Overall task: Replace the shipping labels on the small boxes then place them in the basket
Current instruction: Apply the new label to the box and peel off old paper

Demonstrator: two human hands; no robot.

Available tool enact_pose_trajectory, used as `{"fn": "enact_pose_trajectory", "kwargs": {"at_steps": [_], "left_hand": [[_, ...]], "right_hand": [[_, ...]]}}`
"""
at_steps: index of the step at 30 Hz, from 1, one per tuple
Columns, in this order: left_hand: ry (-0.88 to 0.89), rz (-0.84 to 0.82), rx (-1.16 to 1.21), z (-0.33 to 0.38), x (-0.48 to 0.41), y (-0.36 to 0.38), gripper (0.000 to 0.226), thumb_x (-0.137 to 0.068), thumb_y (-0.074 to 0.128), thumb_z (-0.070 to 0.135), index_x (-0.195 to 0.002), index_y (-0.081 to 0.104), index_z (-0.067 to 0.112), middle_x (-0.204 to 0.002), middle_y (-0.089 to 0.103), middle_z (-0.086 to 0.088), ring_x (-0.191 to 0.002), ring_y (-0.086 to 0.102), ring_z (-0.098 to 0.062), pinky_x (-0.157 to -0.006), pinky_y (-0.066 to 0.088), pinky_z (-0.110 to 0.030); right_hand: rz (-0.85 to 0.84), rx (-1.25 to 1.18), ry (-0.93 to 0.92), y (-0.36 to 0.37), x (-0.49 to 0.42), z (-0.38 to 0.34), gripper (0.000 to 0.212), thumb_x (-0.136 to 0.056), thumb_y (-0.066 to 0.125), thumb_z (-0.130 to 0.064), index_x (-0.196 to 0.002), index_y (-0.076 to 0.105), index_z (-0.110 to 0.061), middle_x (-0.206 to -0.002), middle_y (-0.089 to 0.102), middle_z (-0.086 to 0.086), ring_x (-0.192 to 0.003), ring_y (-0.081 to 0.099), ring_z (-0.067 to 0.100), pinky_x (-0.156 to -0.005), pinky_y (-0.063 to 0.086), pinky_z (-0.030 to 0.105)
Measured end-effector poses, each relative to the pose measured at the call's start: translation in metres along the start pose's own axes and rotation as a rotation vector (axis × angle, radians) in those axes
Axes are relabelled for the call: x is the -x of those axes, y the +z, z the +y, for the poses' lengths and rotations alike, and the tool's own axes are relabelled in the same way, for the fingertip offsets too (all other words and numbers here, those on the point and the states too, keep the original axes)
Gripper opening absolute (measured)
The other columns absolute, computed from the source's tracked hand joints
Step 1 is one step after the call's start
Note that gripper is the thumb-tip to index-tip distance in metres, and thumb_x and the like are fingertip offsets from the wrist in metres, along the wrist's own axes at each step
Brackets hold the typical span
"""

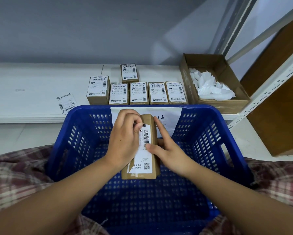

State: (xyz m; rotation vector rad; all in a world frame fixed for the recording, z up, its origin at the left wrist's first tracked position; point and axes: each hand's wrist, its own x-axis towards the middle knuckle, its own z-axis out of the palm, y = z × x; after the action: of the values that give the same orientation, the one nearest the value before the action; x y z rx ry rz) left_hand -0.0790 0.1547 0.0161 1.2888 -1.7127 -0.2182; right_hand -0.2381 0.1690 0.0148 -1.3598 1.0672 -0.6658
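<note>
A small brown box [153, 131] with a white shipping label [145, 160] hovers over the blue basket [210, 141], held between both hands. My left hand [123, 141] lies over the label's left side, its curled fingers pinching the label's top edge. My right hand [164, 148] grips the box from the right, thumb pressed on the barcode. The label's lower left corner looks torn. Several more labelled small boxes [139, 93] stand in a row on the white shelf [32, 92] behind the basket.
A loose sheet of labels [66, 103] lies on the shelf to the left. An open cardboard box [234, 92] with crumpled white paper sits at the right, beside a metal rack upright [268, 92]. The basket rests on my lap.
</note>
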Motion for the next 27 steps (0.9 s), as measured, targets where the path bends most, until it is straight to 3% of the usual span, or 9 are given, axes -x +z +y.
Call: {"fn": "enact_pose_trajectory", "kwargs": {"at_steps": [3,7,9,11,13,16,19,24,27], "left_hand": [[0.112,-0.02,0.003,0.001,-0.003,-0.002,0.015,-0.091,0.043,0.012,-0.086,0.055,0.005,-0.104,0.041,0.002,-0.092,0.042,0.001,-0.082,0.038,-0.005],[0.287,-0.128,-0.025,-0.001,-0.004,-0.005,0.007,-0.093,0.044,0.012,-0.09,0.051,0.01,-0.107,0.04,-0.002,-0.091,0.048,-0.01,-0.079,0.046,-0.024],[0.292,-0.169,-0.011,0.002,0.001,-0.002,0.007,-0.094,0.043,0.014,-0.092,0.049,0.012,-0.105,0.042,0.001,-0.089,0.049,-0.01,-0.078,0.045,-0.025],[0.265,-0.199,0.032,0.005,0.006,0.001,0.005,-0.094,0.042,0.016,-0.092,0.046,0.017,-0.104,0.042,0.004,-0.091,0.049,-0.009,-0.082,0.043,-0.021],[0.248,-0.234,0.068,0.004,0.007,0.002,0.003,-0.093,0.043,0.019,-0.093,0.046,0.019,-0.104,0.043,0.005,-0.093,0.05,-0.008,-0.084,0.043,-0.019],[0.273,-0.251,0.038,0.004,0.007,0.001,0.012,-0.091,0.052,0.028,-0.094,0.051,0.016,-0.105,0.048,0.004,-0.098,0.051,-0.011,-0.088,0.041,-0.018],[0.3,-0.17,-0.08,0.008,0.009,0.002,0.021,-0.088,0.057,0.027,-0.085,0.063,0.008,-0.098,0.062,-0.002,-0.1,0.053,-0.014,-0.095,0.035,-0.017],[0.348,-0.173,-0.099,0.006,0.014,0.001,0.021,-0.091,0.052,0.022,-0.084,0.066,0.009,-0.087,0.068,0.0,-0.085,0.06,-0.014,-0.077,0.048,-0.028],[0.459,-0.139,-0.06,0.008,0.013,-0.001,0.007,-0.092,0.055,0.019,-0.091,0.061,0.015,-0.086,0.069,-0.001,-0.08,0.064,-0.018,-0.072,0.05,-0.032]], "right_hand": [[-0.011,-0.114,0.047,-0.001,0.001,0.001,0.083,-0.091,0.064,-0.032,-0.139,0.005,-0.065,-0.114,0.068,-0.002,-0.109,0.066,0.019,-0.098,0.052,0.043],[0.016,-0.297,0.115,-0.003,-0.004,-0.003,0.085,-0.077,0.063,-0.069,-0.145,0.012,-0.059,-0.134,0.056,-0.007,-0.13,0.05,0.022,-0.104,0.045,0.052],[0.09,-0.317,0.16,-0.007,-0.005,-0.007,0.079,-0.075,0.058,-0.067,-0.146,0.032,-0.045,-0.128,0.059,-0.008,-0.124,0.053,0.018,-0.101,0.048,0.05],[0.133,-0.3,0.191,-0.01,-0.006,-0.009,0.056,-0.082,0.057,-0.057,-0.131,0.055,-0.03,-0.118,0.065,0.004,-0.11,0.059,0.017,-0.09,0.053,0.042],[0.154,-0.278,0.206,-0.011,-0.006,-0.009,0.038,-0.093,0.054,-0.047,-0.118,0.064,-0.02,-0.106,0.066,0.011,-0.1,0.061,0.022,-0.079,0.054,0.041],[0.212,-0.282,0.225,-0.01,-0.007,-0.012,0.036,-0.097,0.049,-0.045,-0.111,0.067,-0.017,-0.095,0.068,0.008,-0.092,0.063,0.023,-0.078,0.053,0.042],[0.227,-0.228,0.221,-0.009,-0.007,-0.012,0.04,-0.099,0.044,-0.048,-0.112,0.067,-0.018,-0.104,0.069,0.013,-0.097,0.064,0.024,-0.082,0.055,0.046],[0.145,-0.206,0.267,-0.008,-0.005,-0.011,0.048,-0.096,0.038,-0.059,-0.107,0.068,-0.023,-0.092,0.071,0.001,-0.095,0.064,0.019,-0.073,0.054,0.036],[0.07,-0.249,0.266,-0.011,-0.006,-0.01,0.055,-0.085,0.055,-0.062,-0.113,0.065,-0.016,-0.092,0.066,0.003,-0.091,0.06,0.019,-0.079,0.047,0.037]]}}
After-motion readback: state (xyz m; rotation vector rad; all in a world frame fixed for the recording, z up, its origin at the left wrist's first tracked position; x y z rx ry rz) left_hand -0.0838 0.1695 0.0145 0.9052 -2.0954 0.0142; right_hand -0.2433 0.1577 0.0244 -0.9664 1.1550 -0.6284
